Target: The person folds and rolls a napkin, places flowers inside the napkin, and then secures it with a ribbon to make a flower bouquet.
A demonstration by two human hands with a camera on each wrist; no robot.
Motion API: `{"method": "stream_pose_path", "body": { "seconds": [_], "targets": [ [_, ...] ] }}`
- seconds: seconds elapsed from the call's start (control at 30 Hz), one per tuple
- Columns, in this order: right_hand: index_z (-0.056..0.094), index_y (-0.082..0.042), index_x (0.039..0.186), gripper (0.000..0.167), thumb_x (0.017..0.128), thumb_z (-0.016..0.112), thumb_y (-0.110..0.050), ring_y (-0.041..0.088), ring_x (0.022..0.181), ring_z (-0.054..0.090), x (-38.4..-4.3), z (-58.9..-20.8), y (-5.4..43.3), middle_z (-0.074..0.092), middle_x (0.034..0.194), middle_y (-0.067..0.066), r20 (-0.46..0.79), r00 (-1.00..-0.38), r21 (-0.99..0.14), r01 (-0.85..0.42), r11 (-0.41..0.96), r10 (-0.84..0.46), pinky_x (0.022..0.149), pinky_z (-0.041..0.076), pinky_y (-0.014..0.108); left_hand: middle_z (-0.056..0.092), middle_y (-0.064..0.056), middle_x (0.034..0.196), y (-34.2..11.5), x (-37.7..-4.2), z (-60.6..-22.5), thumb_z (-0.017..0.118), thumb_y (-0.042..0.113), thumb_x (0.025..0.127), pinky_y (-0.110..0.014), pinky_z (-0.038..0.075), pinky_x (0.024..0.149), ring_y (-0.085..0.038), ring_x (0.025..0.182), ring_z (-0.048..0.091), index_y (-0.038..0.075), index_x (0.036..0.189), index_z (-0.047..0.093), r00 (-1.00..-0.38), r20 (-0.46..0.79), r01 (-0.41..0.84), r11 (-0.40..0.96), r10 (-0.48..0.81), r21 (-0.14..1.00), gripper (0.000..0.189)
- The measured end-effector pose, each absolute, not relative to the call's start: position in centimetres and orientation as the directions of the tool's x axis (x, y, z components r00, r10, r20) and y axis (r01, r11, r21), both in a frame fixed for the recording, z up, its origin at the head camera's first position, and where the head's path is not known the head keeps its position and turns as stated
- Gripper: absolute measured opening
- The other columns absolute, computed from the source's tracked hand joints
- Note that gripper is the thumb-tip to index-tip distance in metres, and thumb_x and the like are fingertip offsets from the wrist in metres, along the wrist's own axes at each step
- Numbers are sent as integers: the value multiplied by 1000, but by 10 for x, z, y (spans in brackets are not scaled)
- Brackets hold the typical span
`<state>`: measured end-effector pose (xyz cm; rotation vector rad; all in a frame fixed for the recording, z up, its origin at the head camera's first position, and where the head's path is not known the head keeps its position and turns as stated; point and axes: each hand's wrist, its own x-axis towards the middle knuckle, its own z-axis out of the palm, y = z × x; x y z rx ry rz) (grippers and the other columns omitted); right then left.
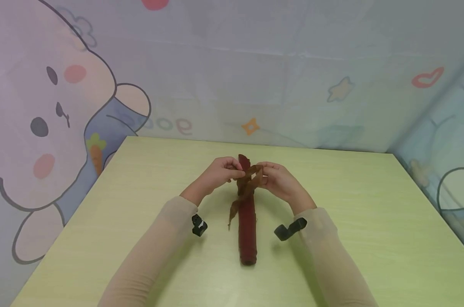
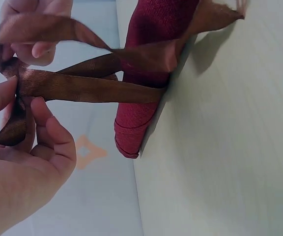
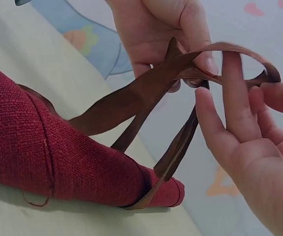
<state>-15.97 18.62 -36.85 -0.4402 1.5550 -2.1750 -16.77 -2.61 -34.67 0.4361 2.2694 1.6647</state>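
Note:
A dark red, coarsely woven fabric roll [image 1: 247, 230] lies lengthwise on the table, its far end between the hands. Round that far part passes a brown ribbon [image 2: 92, 88], raised off the cloth; one loose tail [image 1: 233, 209] hangs over the roll's left side. My left hand [image 1: 218, 174] pinches the ribbon between thumb and fingertips, where its strands cross. Opposite it, my right hand [image 1: 276, 180] holds a ribbon loop; in the right wrist view, one finger of this hand [image 3: 259, 147] is inside the loop, and its far end is pinched. The exact crossing is partly hidden by fingers.
The pale yellow-green table [image 1: 351, 204] stretches to both sides of the roll. Behind it hangs a backdrop [image 1: 224, 76] with cartoon prints. Black camera mounts [image 1: 289, 229] sit on both wrists, over beige sleeves. A loose thread [image 3: 36, 202] sticks out of the roll.

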Motion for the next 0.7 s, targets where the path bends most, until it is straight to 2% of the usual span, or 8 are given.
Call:
{"method": "stream_pose_path", "body": {
  "seconds": [0.1,0.2,0.33,0.5,0.7],
  "targets": [
    [66,-14,90,40,99,31,2,15,75,65,-158,-367,188,66,89,1,5,-848,-938,180,-297,-530,89,51,36,61,1,80,-26,-167,-346,64,11,91,-30,43,72,-21,79,55,5,94,60,-914,-50,74,288,404,955,8],
    [64,-15,94,40,100,29,1,14,76,64,-156,-366,189,65,83,2,8,-834,-937,186,-295,-552,87,52,35,61,2,79,-26,-168,-346,64,10,91,-29,43,72,-23,81,55,5,94,60,-915,-47,78,289,400,954,8],
    [62,-15,99,35,104,30,-5,11,77,64,-154,-364,192,65,79,1,15,-818,-949,169,-265,-576,79,52,29,61,3,79,-26,-168,-346,65,10,90,-28,42,70,-22,79,56,5,94,60,-918,-46,78,293,394,953,8],
    [62,-15,99,28,105,35,-12,9,64,61,-151,-362,197,61,73,-1,15,-804,-970,133,-205,-594,68,51,25,61,2,77,-26,-169,-346,65,10,90,-27,42,69,-25,81,55,6,92,61,-920,-47,72,285,388,956,6],
    [59,-14,100,18,104,43,-18,11,61,55,-151,-358,202,55,70,-1,-24,-800,-990,103,-98,-599,67,50,27,61,2,76,-26,-171,-347,65,9,90,-27,41,67,-17,74,53,5,92,61,-923,-40,74,280,383,957,6]
  ]
}}
